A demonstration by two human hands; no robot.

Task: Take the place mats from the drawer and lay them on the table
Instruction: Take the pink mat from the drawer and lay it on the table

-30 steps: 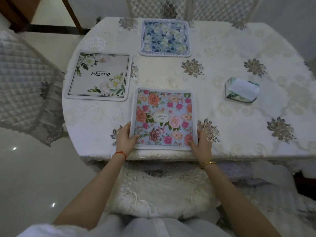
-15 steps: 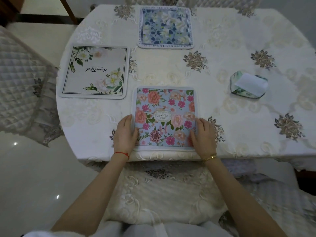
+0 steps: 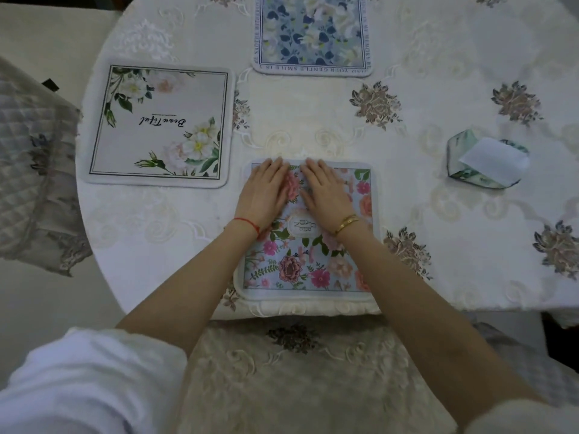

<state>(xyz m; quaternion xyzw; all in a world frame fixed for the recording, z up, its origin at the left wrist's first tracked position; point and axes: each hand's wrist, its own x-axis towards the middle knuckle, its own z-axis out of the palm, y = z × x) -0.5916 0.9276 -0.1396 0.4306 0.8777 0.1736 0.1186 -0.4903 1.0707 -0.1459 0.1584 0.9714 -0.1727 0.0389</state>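
Note:
Three place mats lie flat on the white embroidered table point(image 3: 454, 252). Nearest me is a pale blue mat with pink flowers point(image 3: 300, 270), close to the table's front edge. My left hand point(image 3: 264, 192) and my right hand point(image 3: 326, 192) rest palm down side by side on its far half, fingers stretched out flat, holding nothing. A cream mat with white flowers and script point(image 3: 159, 125) lies to the left. A blue and white floral mat point(image 3: 313, 34) lies at the far side, its top cut off by the frame. No drawer is in view.
A green-patterned tissue box point(image 3: 487, 162) with a white sheet on top sits on the right of the table. A chair seat with an embroidered cover point(image 3: 291, 371) is under the front edge. A quilted chair point(image 3: 28, 170) stands at the left.
Both hands have slid from the near corners of the pink-flowered mat up onto its far half, flat on its surface. The view has moved closer to the table.

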